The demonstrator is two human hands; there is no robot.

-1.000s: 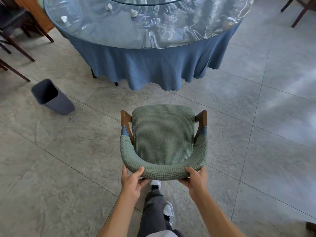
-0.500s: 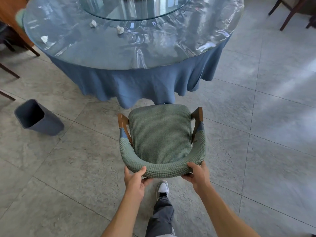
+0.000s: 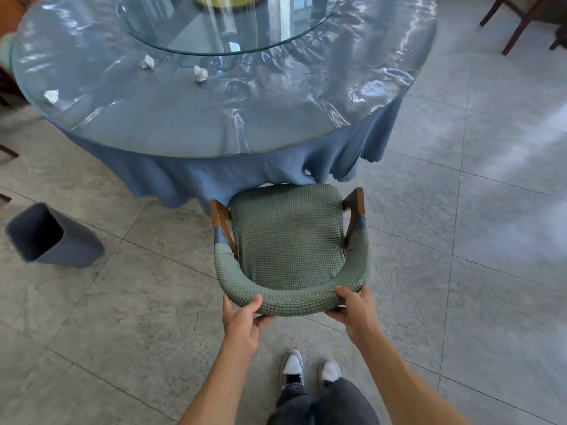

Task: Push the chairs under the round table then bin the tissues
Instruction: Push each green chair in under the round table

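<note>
Both hands grip the curved backrest of the green chair: the left hand wraps its thumb over the top of the padded rail with its fingers curled underneath, and the right hand clamps the same rail further along in the same way. The chair stands on the tiled floor with the front edge of its seat just meeting the hanging hem of the blue tablecloth, so the seat is not yet under the round table. Three crumpled tissues lie on the table's clear cover: one tissue near the left edge, a second tissue close to the rim of the glass turntable, and a third tissue just beside that rim, nearer the table's middle. A grey bin sits on the floor well off the table's left side, its open mouth tilted towards the camera; its dark inside shows nothing that I can make out. Dark wooden chair legs stand at the floor's far right corner. The person's two shoes are planted behind the chair.
</note>
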